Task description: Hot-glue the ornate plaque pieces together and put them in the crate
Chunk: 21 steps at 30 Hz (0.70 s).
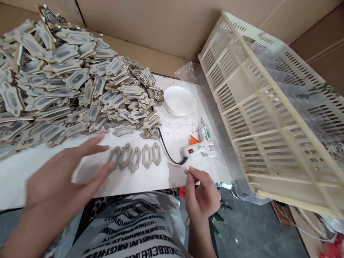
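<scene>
My left hand (pixel 61 172), somewhat blurred, reaches over the left of the white tabletop with thumb and fingers apart. Its fingertips are beside the leftmost of several flat, grey, scroll-edged plates (pixel 115 157) with long oval centres, laid upright in a row; whether they touch it I cannot tell. My right hand (pixel 201 193) hovers at the table's front edge with its fingers curled and thumb near the index fingertip; nothing shows in it. Just beyond it lies a white glue gun (pixel 197 148) with an orange trigger, its black cord running back to the left.
A large heap of similar plates (pixel 64 79) covers the left and back. Behind the glue gun sits a white bowl (pixel 180 100), with small crumbs scattered nearby. A tilted cream plastic crate (pixel 242 86) lined with clear plastic stands along the right. Cardboard (pixel 150 28) walls the back.
</scene>
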### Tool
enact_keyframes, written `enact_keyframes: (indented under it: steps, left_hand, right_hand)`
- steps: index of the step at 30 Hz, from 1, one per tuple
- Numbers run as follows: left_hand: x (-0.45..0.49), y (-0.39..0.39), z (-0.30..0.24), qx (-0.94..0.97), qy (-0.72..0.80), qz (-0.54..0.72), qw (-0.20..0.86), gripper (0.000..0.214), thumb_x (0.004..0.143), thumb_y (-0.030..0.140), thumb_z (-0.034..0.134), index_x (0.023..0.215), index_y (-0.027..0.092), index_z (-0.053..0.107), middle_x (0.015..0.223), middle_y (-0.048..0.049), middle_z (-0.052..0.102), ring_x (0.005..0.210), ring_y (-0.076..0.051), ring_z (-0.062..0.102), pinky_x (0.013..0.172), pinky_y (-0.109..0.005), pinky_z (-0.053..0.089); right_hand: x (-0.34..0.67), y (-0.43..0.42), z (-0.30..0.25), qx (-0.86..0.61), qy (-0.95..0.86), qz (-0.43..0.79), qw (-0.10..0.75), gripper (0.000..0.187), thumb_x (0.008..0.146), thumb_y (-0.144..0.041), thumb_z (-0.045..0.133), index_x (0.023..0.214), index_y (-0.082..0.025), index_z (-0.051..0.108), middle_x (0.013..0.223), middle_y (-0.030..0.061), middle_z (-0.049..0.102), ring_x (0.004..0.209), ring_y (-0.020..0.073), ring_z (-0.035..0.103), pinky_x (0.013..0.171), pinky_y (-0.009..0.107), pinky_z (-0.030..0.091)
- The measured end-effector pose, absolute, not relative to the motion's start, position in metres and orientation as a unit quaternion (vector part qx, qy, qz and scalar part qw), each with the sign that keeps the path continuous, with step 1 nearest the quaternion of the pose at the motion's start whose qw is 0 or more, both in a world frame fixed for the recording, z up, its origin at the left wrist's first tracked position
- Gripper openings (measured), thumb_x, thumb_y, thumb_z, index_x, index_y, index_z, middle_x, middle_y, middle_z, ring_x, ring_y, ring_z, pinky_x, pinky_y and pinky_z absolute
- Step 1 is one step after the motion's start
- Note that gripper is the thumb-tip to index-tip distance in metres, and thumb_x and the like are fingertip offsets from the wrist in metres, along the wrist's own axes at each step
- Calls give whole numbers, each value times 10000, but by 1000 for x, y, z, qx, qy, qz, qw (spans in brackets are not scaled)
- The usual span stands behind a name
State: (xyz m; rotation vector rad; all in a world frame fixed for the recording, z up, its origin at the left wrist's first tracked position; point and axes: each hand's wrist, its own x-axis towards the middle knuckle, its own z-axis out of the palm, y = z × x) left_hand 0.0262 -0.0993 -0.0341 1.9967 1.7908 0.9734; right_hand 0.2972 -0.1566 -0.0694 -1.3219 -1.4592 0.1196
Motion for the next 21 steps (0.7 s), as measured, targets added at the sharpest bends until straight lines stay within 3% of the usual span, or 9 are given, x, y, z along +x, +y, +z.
enact_keyframes:
  steps: [1, 4, 7, 10, 17, 21]
  left_hand:
    - [44, -98, -29, 738, 574, 335, 120, 450, 892, 432, 647, 1323, 314, 593, 1065, 2, 756, 980, -265, 695, 897, -397, 528]
    - [101, -91, -17, 842, 437, 290, 123, 445, 935, 318, 587, 1364, 231, 506, 1081, -46, 751, 990, -246, 699, 835, -364, 554]
    - [152, -82, -14, 884, 422, 167, 112, 479, 861, 269, 682, 1290, 152, 501, 956, -88, 725, 892, -285, 687, 713, -383, 554]
    - [192, -75, -16, 895, 412, 145, 94, 386, 856, 144, 641, 1225, 127, 531, 920, -109, 703, 908, -308, 676, 748, -414, 545]
    - [230, -67, -30, 896, 408, 150, 92, 402, 839, -18, 519, 1222, 101, 531, 776, -80, 685, 742, -261, 675, 624, -346, 505]
    - [222, -69, -34, 891, 385, 212, 115, 313, 820, 8, 530, 1096, 155, 554, 745, -35, 658, 648, -214, 627, 569, -319, 473]
  right_hand:
    - [299, -158, -70, -558, -613, 51, 557, 395, 863, -18, 614, 1169, -259, 679, 853, 24, 750, 673, 157, 653, 543, 287, 508]
    - [307, -162, -71, -558, -602, 47, 569, 392, 863, -13, 610, 1154, -264, 688, 854, 24, 749, 716, 167, 678, 574, 295, 533]
    - [315, -168, -69, -563, -599, 47, 567, 384, 860, -8, 606, 1139, -258, 692, 853, 23, 748, 712, 167, 682, 574, 292, 538]
    - [321, -176, -67, -568, -614, 47, 546, 367, 855, -5, 602, 1117, -247, 687, 813, 15, 737, 664, 161, 669, 550, 286, 532]
    - [322, -192, -67, -551, -672, 125, 478, 286, 883, -26, 537, 1044, -225, 665, 774, 18, 720, 634, 156, 662, 536, 278, 544]
    - [323, -191, -66, -522, -691, 164, 472, 301, 880, -27, 533, 1073, -222, 659, 791, 19, 718, 663, 155, 660, 571, 281, 545]
